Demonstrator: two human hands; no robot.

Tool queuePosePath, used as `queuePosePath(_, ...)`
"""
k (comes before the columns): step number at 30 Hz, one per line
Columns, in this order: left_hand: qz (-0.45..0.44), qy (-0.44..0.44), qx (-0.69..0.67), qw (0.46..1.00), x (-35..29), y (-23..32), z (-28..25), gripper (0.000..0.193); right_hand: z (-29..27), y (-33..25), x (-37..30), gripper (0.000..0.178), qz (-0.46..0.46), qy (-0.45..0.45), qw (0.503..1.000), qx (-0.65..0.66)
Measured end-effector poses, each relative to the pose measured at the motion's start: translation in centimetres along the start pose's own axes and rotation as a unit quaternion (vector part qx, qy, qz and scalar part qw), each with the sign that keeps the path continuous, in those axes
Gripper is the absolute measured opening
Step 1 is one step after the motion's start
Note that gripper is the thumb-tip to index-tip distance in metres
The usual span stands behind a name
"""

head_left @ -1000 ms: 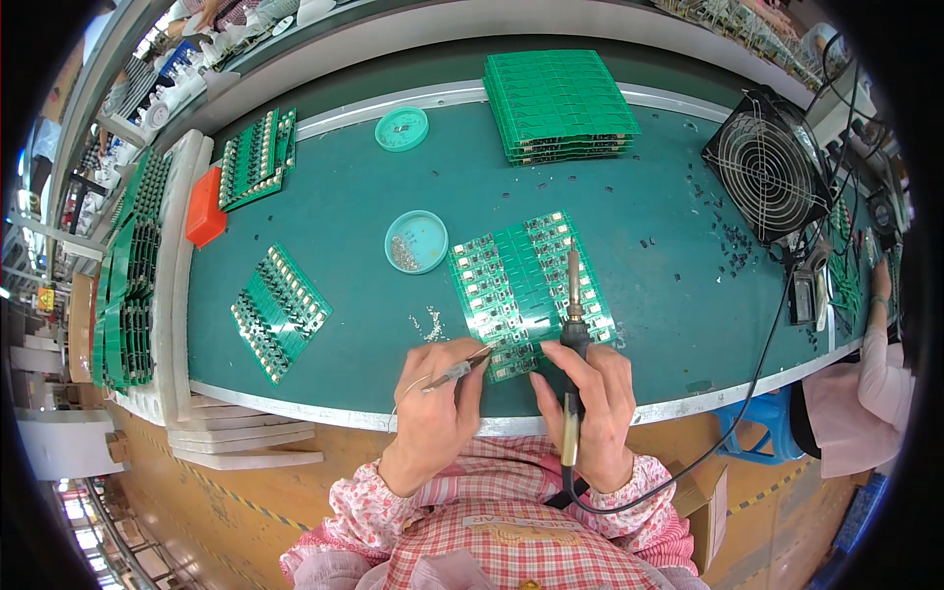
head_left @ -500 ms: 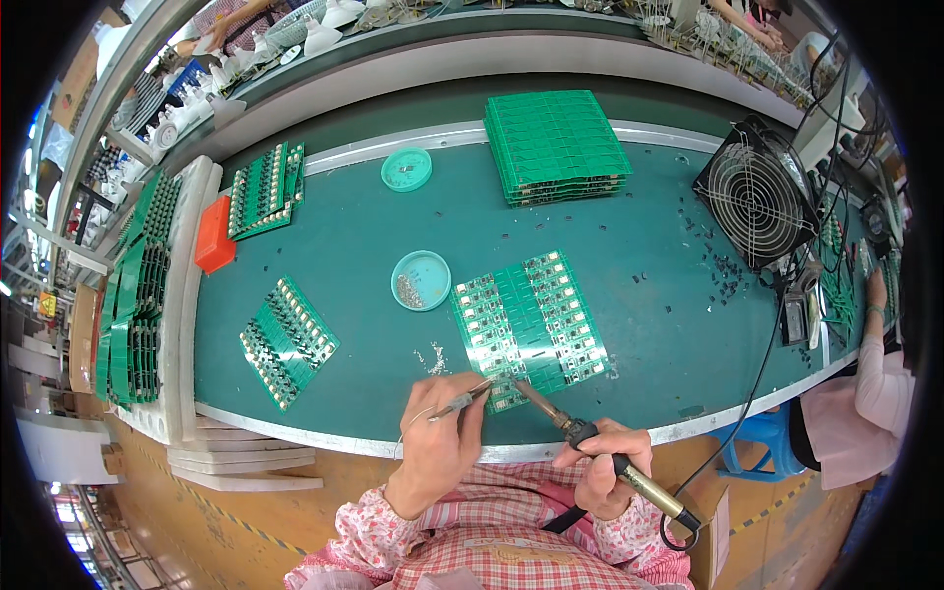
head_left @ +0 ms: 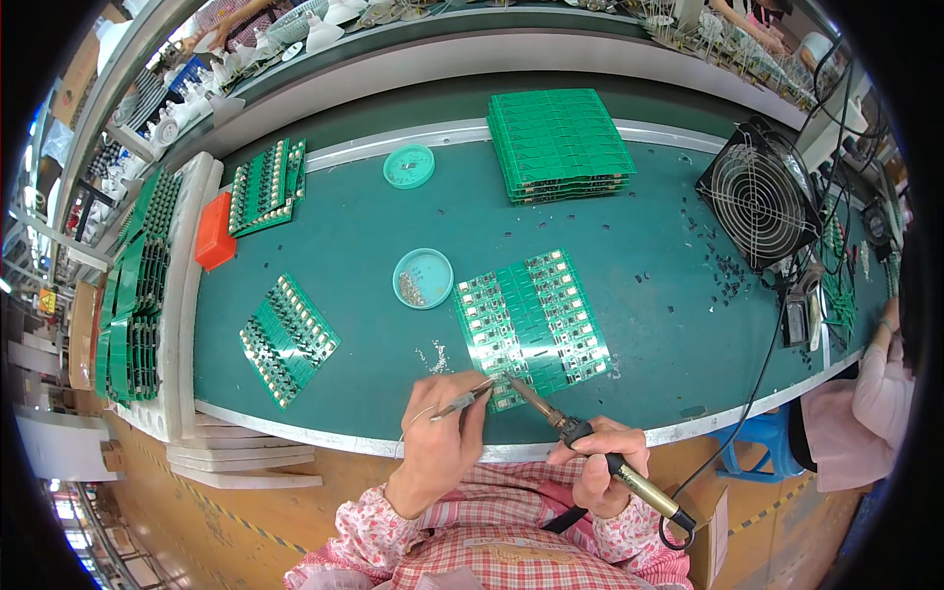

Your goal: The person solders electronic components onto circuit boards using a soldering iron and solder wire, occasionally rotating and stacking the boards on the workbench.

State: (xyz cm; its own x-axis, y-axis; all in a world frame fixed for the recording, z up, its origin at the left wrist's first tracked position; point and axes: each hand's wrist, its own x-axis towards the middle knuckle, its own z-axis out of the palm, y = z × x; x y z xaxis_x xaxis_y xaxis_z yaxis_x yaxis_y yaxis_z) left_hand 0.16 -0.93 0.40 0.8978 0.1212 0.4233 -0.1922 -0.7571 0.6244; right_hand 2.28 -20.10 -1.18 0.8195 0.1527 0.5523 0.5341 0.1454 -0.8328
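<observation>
The green circuit-board panel (head_left: 531, 324) lies flat on the tabletop (head_left: 344, 236) in front of the person, its near-left corner between the 2 hands, where the left hand (head_left: 441, 423) has its fingers clamped on slim tweezers (head_left: 460, 401) and the right hand (head_left: 612, 462) has its fingers closed around a soldering iron (head_left: 647, 485). Working well here likely means steadying the tweezers while the iron meets 1 joint at a shallow slant, briefly, sparing neighbouring parts; whether either tip actually touches the panel cannot be told. The iron's cord (head_left: 742, 413) should best trail slack, clear of the right wrist.
</observation>
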Motion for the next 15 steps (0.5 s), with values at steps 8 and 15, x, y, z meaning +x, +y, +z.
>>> queuePosePath(8,0.002,-0.003,0.000,1.000,-0.06,-0.02,-0.07,0.027,-0.32,-0.30,0.23,0.009,0.010,-0.015,1.000,-0.008)
queuePosePath(15,0.001,-0.005,0.002,1.000,-0.08,-0.05,-0.02,0.026,-0.31,-0.86,0.60,0.007,0.134,-0.043,0.986,-0.090)
